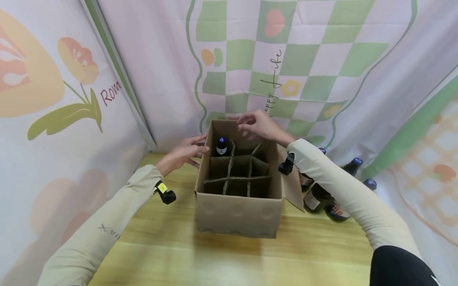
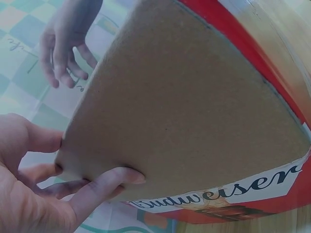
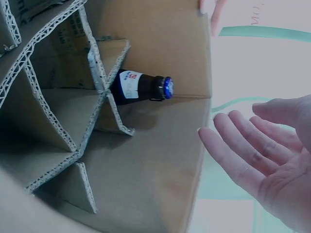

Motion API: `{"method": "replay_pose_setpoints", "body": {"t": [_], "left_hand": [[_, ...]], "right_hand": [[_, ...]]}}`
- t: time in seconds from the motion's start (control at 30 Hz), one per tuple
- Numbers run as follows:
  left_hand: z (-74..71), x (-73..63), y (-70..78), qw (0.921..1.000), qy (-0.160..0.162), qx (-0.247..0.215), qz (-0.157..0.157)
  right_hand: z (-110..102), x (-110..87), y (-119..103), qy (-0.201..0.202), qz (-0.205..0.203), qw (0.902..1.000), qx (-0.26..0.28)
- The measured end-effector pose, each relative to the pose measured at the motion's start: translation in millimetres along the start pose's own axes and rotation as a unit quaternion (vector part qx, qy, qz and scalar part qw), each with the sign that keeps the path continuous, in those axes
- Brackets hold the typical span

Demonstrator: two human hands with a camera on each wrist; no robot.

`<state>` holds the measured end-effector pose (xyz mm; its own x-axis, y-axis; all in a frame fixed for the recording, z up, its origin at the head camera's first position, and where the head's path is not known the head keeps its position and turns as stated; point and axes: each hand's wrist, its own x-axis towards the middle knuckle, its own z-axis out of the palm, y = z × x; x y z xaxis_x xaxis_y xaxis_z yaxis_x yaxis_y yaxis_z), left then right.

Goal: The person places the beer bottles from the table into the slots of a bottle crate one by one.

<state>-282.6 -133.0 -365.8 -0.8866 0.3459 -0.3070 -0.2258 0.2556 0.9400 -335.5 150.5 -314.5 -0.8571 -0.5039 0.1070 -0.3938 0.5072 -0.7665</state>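
An open cardboard box (image 1: 239, 216) with cardboard dividers (image 1: 239, 178) stands on the wooden table. One dark bottle (image 1: 222, 147) with a blue cap occupies its far left compartment; the right wrist view shows its pale neck label. At the box's left side my left hand (image 1: 184, 153) touches the cardboard with its fingers fairly straight. In the left wrist view, that hand meets a brown panel above "Budweiser" lettering (image 2: 218, 191). My right hand (image 1: 259, 125) hovers over the box's far rim, its fingers relaxed and nothing in them.
Several dark bottles (image 1: 316, 196) with blue caps are to the right of the box, some partly hidden by my right sleeve. A cardboard flap (image 1: 291, 184) folds outward on the right. Printed curtains (image 1: 161, 59) hang behind and at both sides of the table (image 1: 161, 246).
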Motion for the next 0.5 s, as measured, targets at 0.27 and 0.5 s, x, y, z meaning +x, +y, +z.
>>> {"method": "replay_pose_setpoints", "body": {"t": [0.27,0.5], "left_hand": [[-1.7,-1.7,-1.0,1.0,-0.003,0.001,0.008],[2.4,-0.4,-0.4,1.0,-0.007,-0.001,0.005]], "right_hand": [[-16.0,-10.2,6.2,0.025,-0.012,0.9995,-0.018],[-32.4,-28.3,18.4,0.042,0.006,0.9989,-0.02]]}}
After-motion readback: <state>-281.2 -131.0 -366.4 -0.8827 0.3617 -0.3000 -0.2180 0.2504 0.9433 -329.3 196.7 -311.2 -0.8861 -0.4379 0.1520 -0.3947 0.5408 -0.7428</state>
